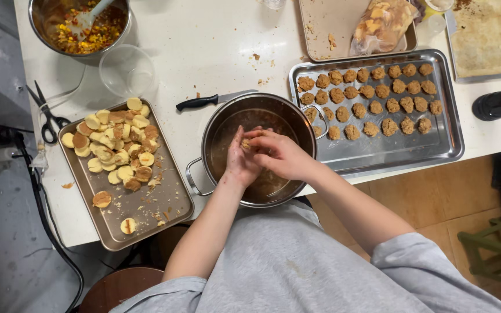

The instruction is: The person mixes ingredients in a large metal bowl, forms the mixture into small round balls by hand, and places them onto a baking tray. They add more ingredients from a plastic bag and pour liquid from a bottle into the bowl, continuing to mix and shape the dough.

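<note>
Left hand (240,164): positioned over the steel pot (227,119), palm turned inward, fingers curled against the right hand.
Right hand (278,154): laid over the left hand from the right side, fingers bent and closed around a small lump of food.
Grip state: both hands are cupped together and closed on the lump (246,143); only a small brownish part of it shows between the fingers, so its full shape cannot be told.
Lump location: between the two hands, above the inside of the pot, near the pot's middle.
Pot: round, two-handled, standing on the white table (215,46) at its near edge; a brownish residue appears to coat the inside.
Right tray (378,153): metal, just beside the pot on the right, touching or overlapping its rim; holds rows of round brown pieces (372,93) in its far half, near half bare.
Left tray (163,203): metal, left of the pot; carries a heap of pale and browned round slices (114,145) and scattered crumbs.
Knife (213,100): black handle, lying on the table just behind the pot.
Scissors (47,116): at the left table edge.
Bowl (79,26): far left corner, holding a mixed yellow and red filling with a spoon in it.
Clear cup (126,69): between the bowl and the left tray.
</note>
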